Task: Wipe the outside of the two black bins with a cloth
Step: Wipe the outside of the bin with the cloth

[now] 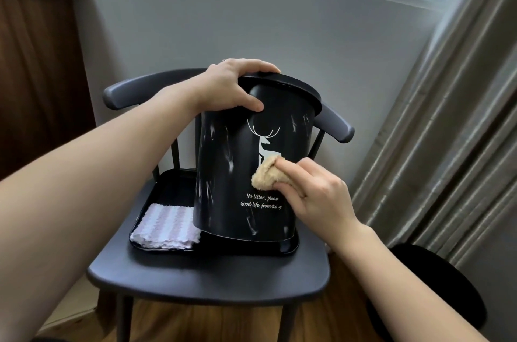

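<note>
The left hand (232, 87) clamps the light, smooth bin (251, 174) at its rim; right-hand fingers (296, 171) pinch the soft cloth (265, 176).

L hand (237, 87) clamped w/ thumb forward; R hand (316, 190) fingers bunched.

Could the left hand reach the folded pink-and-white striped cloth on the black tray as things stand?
Probably yes: the left hand grips the black bin's rim, and the striped cloth lies uncovered beneath that arm, beside the bin.
</note>
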`<action>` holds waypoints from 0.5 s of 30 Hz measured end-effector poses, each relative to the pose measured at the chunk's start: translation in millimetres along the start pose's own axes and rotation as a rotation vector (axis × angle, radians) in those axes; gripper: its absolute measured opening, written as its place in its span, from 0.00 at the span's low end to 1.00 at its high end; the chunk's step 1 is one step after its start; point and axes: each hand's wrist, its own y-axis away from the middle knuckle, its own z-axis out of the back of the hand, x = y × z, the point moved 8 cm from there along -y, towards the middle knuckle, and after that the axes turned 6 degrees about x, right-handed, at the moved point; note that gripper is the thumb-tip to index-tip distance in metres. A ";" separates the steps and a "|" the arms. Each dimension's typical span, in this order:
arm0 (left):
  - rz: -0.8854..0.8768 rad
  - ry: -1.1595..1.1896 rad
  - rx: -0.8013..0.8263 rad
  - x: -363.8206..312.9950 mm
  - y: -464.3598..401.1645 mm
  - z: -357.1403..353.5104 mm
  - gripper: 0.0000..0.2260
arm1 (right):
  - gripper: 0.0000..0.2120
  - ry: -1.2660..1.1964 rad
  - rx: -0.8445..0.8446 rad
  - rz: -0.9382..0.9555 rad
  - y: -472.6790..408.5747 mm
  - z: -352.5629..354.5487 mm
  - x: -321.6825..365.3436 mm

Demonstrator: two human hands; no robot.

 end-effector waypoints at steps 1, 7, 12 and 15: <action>-0.001 0.001 0.001 0.1 -0.2 -0.1 0.31 | 0.15 -0.006 0.004 0.009 1.8 -1.4 2.5; -0.009 -0.001 0.000 -2.7 1.2 -1.6 0.30 | 0.12 0.031 0.109 0.178 17.5 -9.8 17.3; -0.005 -0.018 0.004 -6.9 0.6 -3.9 0.31 | 0.13 0.059 -0.033 -0.002 -13.6 4.9 6.6; 0.003 -0.017 0.002 -7.1 0.3 -4.1 0.31 | 0.13 0.042 -0.008 0.026 -2.2 -0.9 16.1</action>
